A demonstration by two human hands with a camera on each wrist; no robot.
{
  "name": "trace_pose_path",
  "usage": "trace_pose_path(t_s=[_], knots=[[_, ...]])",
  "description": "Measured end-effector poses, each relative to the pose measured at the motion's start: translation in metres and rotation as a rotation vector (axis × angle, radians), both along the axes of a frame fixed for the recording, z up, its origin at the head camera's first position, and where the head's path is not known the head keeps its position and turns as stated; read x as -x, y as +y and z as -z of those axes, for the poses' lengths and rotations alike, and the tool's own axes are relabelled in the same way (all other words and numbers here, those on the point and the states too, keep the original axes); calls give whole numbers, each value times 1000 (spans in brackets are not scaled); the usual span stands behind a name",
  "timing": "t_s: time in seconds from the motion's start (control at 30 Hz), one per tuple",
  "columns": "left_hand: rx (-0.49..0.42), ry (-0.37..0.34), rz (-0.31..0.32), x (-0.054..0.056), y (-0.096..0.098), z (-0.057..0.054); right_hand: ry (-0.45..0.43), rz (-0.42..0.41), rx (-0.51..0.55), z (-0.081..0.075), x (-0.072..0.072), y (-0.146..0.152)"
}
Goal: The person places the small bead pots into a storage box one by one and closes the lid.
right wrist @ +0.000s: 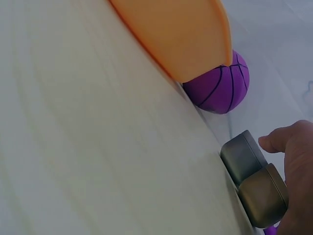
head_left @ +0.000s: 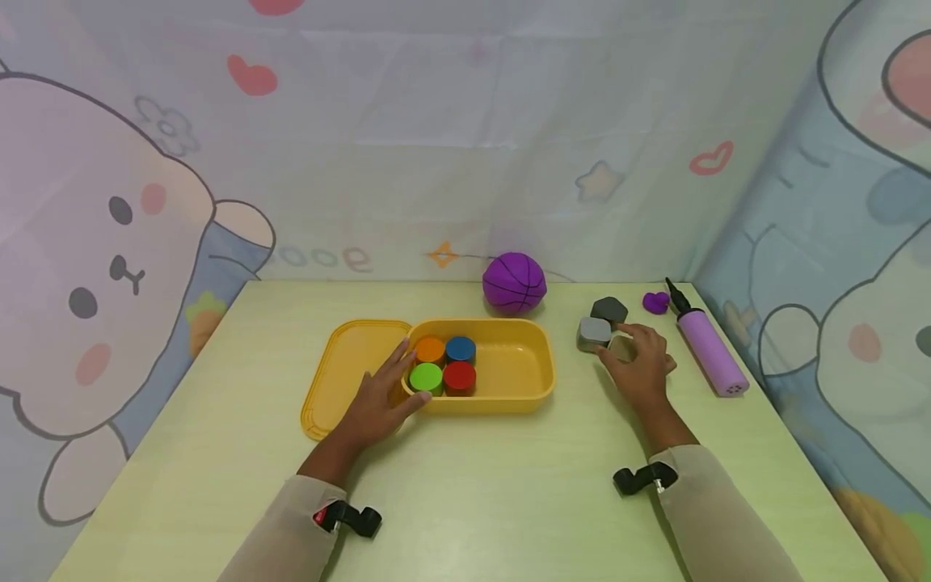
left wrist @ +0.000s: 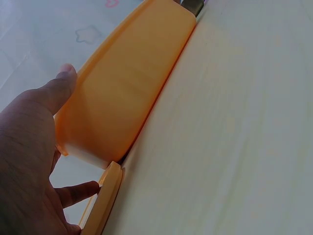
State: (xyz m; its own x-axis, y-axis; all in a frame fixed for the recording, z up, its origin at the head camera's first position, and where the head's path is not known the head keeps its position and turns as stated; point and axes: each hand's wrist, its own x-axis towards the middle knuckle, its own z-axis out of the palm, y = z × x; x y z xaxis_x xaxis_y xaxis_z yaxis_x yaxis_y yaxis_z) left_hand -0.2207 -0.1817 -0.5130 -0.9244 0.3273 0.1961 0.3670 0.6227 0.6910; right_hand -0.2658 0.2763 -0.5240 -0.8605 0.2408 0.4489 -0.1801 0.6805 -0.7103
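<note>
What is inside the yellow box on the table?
At its left end, the yellow box holds an orange piece, a blue piece, a green piece and a red piece, all round. Whatever lies under them is covered, so it cannot be seen.

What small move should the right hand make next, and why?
I'd probably close the right hand on the brownish-gold rounded block: it sits close beside that hand, the thumb looks clear of it, and the yellow rectangular plastic box seems to have room on its right side.
</note>
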Motion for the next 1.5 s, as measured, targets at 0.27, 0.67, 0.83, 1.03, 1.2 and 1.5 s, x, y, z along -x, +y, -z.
trace_pose_path(t_s=[0.27,0.67,0.83,1.03,1.2,1.5], knots=[[2,-2,-4,-1,1,-1,-201,16,88,-3,-4,3],[3,-16,-7,-1,1,-3,-248,50,38,-3,1,3],[6,-12,-8,-2,1,-4,-209,67,-71,-5,4,3],[0,-4,-8,-2,0,-2,-191,81,-102,-7,3,0],[2,-2,-8,-2,1,-1,-183,104,-187,-9,5,-2],[11,-4,-8,-1,2,0,-236,129,-331,-24,19,-12]])
